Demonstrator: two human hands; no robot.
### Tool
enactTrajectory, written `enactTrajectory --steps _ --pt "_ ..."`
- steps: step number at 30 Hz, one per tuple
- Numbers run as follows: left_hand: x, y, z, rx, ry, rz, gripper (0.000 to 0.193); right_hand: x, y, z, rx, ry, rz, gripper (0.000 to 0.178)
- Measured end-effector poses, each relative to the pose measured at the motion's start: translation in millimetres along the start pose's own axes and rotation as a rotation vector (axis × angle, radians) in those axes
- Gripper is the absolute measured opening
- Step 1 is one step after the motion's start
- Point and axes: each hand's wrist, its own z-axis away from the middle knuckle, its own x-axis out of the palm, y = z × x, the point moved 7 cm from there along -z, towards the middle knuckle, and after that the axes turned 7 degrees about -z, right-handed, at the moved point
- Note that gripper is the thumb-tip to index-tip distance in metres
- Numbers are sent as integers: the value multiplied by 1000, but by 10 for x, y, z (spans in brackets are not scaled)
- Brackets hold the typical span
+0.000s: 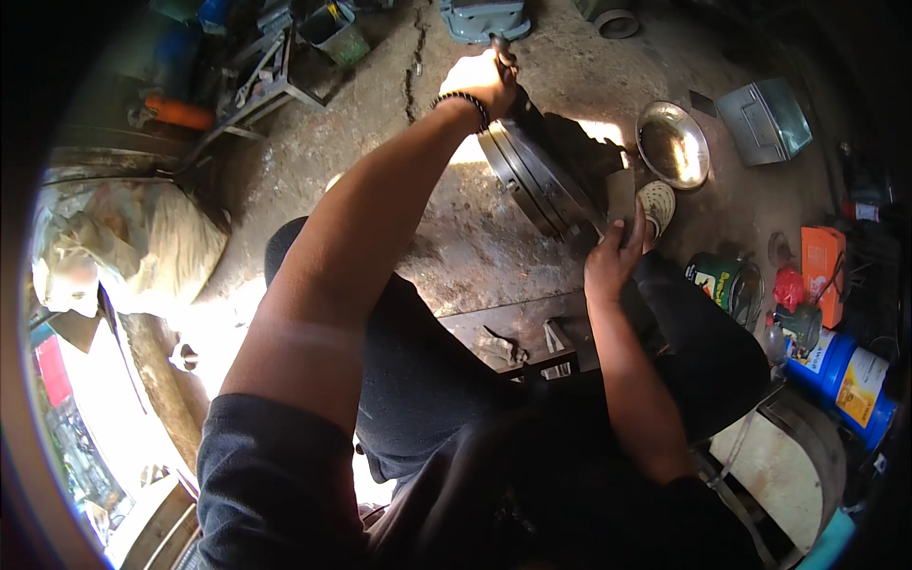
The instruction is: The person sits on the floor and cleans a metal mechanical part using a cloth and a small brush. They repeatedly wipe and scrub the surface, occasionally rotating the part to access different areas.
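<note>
1. The step in hand seems to be bracing the drum (534, 180) on the far side while a plate (620, 197) is held at its right; whether plate and drum touch, I cannot tell.
2. The left hand (480, 84) reaches far, fingers curled round a dark knob (503, 54); how the knob joins the drum is hidden in shade.
3. The right hand (610, 266), nearer, pinches the near end of the plate between thumb and fingers, as far as shows; the shoe (657, 203) is just beside it.
4. As I judge it, the next move calls for a firm left hold and a controlled right wrist, with the plate kept clear of the fingers.
5. The drum sits between the hands, beyond the knees, above the floor (370, 104); it is round, grey and metallic, tilted, with dark grooves around its side; its right part falls into shadow; its lower contact is unclear.
</note>
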Motion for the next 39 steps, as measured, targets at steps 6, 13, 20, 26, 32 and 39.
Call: enactTrajectory --steps 6,13,20,26,32,39 --pt "383 -1335 -653 -137 46 -119 33 354 72 -131 -120 -108 139 45" --pt "628 -1925 -562 -219 -71 -235 37 868 77 -41 -450 -350 364 44" --pt "481 -1663 -430 -498 -64 -32 35 935 241 -505 -561 -83 523 38" --pt "560 -1579 -466 -493 -34 -33 39 890 286 -577 -596 -85 662 35" --pt "328 -1551 -190 -247 -17 -59 46 926 304 -515 -618 -74 596 34" --pt "171 -1292 46 -507 -354 106 42 855 379 -557 -652 -137 626 37"
